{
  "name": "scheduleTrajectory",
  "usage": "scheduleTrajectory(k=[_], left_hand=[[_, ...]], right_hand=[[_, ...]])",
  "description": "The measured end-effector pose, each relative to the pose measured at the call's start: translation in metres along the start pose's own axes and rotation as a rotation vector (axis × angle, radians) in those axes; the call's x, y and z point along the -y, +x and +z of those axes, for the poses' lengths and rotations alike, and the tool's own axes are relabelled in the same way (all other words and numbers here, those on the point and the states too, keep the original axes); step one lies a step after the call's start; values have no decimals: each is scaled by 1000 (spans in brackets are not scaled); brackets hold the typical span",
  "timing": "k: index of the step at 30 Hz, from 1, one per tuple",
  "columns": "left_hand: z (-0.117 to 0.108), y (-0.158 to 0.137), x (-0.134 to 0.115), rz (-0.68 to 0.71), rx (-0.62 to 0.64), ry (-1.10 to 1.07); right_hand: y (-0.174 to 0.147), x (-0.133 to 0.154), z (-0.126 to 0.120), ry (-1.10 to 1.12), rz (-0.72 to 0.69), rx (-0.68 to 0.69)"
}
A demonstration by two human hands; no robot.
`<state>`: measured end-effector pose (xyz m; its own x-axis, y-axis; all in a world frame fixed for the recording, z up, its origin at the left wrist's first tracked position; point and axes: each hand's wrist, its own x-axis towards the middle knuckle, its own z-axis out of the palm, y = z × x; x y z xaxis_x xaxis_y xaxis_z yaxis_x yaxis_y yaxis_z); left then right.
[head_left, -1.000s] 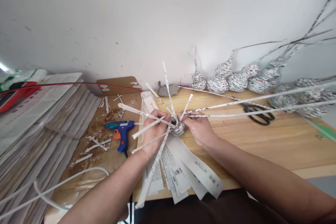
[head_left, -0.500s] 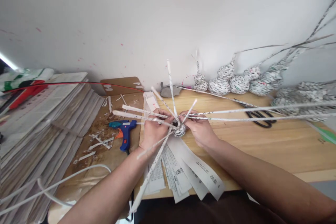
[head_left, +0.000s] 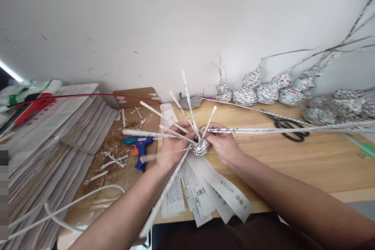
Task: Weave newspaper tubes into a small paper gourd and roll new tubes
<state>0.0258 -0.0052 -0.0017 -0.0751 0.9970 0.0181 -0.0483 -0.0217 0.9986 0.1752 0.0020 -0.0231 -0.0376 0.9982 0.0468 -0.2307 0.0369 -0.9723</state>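
A small round weave of rolled newspaper [head_left: 200, 148] sits between my hands, with several paper tubes [head_left: 187, 90] fanning out of its top. My left hand [head_left: 174, 146] is closed at its left side, fingers among the tubes; which of them it grips is partly hidden. My right hand [head_left: 221, 144] pinches paper tubes at the right side of the weave. Two long tubes [head_left: 258, 130] run from there toward the right edge. Below the weave lie printed paper strips [head_left: 202, 191].
A blue glue gun [head_left: 142, 150] lies at left among paper scraps, beside a tall newspaper stack [head_left: 79, 144]. Black scissors [head_left: 293, 131] lie at right. Woven gourd shapes [head_left: 266, 93] line the wall, with a crumpled paper heap [head_left: 342, 107] at far right.
The long tubes on the right have drawn closer together. The tubes on the left have spread and shifted, while both hands stay at the weave.
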Motion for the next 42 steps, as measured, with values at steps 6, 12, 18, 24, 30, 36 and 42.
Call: scheduleTrajectory(k=[6, 12, 18, 24, 30, 36, 42], left_hand=[[2, -5, 0, 118, -99, 87], [4, -5, 3, 83, -46, 9], [-1, -1, 1, -71, 56, -183], [-16, 7, 4, -98, 193, -2], [-28, 20, 14, 37, -7, 116], [-30, 23, 11, -64, -5, 47], [-30, 20, 12, -36, -5, 19]], right_hand=[[-2, 4, 4, 12, 58, 16], [0, 4, 3, 66, -8, -45], [7, 6, -3, 22, -46, -50], [14, 15, -9, 54, -7, -112], [14, 19, -10, 33, 4, -86], [12, 20, -8, 37, 49, -28], [11, 17, -8, 52, 83, 2]])
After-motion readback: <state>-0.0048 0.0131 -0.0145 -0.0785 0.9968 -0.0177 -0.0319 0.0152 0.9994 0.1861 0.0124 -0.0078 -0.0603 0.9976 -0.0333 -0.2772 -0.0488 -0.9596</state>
